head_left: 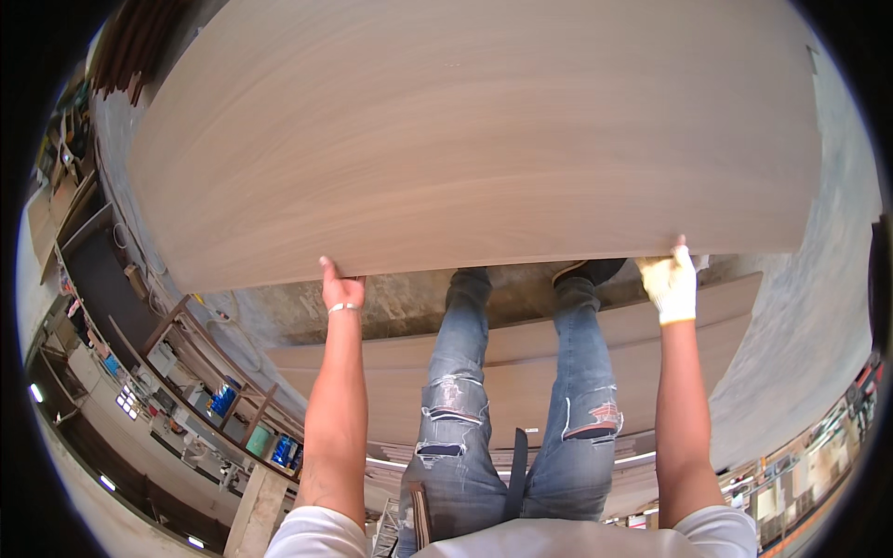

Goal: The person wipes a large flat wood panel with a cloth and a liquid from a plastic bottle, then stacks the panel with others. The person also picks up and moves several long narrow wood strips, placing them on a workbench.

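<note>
A large light-brown wood-veneer panel (pixel 465 130) fills the upper half of the view. My left hand (pixel 341 286), bare with a thin wristband, grips its near edge at the left. My right hand (pixel 672 284), in a pale work glove, grips the same edge at the right. Both arms reach up from the lower edge. Between them I see my own legs in torn blue jeans (pixel 484 418), with a dark shoe (pixel 588 272) just under the panel's edge.
More veneer sheets (pixel 391 363) lie stacked on the concrete floor (pixel 800 307) behind my legs. At the left stands a metal rack (pixel 219 391) with blue and green containers. Dark wooden strips (pixel 126 56) are at the upper left. Workshop clutter lines the rim.
</note>
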Demonstrator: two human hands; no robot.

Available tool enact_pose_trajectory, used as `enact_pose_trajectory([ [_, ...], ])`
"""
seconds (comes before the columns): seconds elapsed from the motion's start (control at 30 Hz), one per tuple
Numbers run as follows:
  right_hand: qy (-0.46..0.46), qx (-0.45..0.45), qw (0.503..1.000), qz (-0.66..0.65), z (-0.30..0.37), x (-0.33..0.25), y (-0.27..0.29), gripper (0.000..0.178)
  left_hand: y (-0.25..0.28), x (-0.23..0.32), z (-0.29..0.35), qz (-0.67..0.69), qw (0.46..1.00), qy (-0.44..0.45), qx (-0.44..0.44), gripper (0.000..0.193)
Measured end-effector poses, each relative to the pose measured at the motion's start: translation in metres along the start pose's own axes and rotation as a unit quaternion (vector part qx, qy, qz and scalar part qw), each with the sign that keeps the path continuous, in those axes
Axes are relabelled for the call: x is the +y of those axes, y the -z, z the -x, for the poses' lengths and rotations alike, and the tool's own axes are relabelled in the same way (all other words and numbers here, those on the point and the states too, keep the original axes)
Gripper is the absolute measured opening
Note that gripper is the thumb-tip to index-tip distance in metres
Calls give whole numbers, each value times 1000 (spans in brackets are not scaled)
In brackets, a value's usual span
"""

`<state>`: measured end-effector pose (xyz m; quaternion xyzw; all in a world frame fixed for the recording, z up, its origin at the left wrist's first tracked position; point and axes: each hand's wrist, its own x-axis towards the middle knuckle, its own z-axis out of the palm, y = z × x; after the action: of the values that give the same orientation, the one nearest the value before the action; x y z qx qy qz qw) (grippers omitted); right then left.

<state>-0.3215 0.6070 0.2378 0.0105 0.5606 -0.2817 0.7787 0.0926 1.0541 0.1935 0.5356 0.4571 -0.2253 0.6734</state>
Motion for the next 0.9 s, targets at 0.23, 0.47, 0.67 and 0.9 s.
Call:
enact_pose_trajectory([
  [0.23, 42, 97, 994, 6, -6, 8, -11, 42, -11, -7, -5, 6, 999, 34, 11, 49],
  [0.47, 19, 79, 997, 5, 32, 3, -16, 34, -3, 17, 35, 2, 999, 25, 45, 47],
  [0.67, -23, 115, 993, 31, 11, 0, 6, 26, 5, -16, 8, 10, 998, 47, 32, 50],
  [0.9, -10, 140, 987, 80, -35, -28, 25, 29, 33, -87, 11, 43, 998, 40, 15, 55],
])
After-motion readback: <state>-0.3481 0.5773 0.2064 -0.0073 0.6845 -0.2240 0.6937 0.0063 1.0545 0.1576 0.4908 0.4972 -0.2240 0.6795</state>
